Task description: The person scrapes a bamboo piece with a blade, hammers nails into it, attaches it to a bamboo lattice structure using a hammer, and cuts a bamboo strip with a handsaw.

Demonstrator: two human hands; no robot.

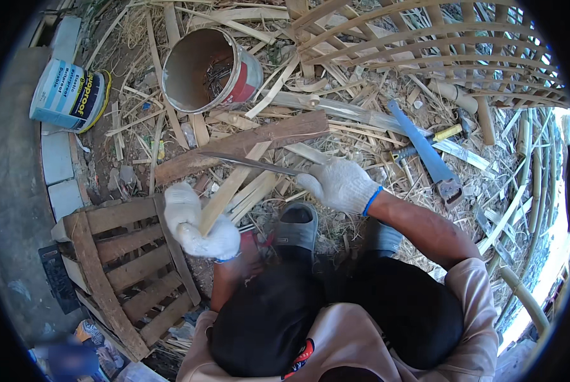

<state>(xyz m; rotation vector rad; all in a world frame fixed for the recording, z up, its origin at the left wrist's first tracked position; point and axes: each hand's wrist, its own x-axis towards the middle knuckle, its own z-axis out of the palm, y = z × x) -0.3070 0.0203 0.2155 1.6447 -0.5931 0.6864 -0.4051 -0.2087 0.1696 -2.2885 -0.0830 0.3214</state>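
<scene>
A worker in white gloves shaves a bamboo strip amid woven lattice point(438, 44) and scattered offcuts.
The left hand point(199, 223) grips the bamboo strip point(228, 191) over a wooden crate point(126, 267); the right hand point(339, 184) clasps a long knife point(247, 163) laid against it.

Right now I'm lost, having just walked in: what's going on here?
A seated person in white knit gloves is working a flat pale bamboo strip. The left hand grips the strip's lower end; the right hand holds a long dark blade against it. Bamboo shavings litter the ground, with a wooden slatted crate at their left.
</scene>
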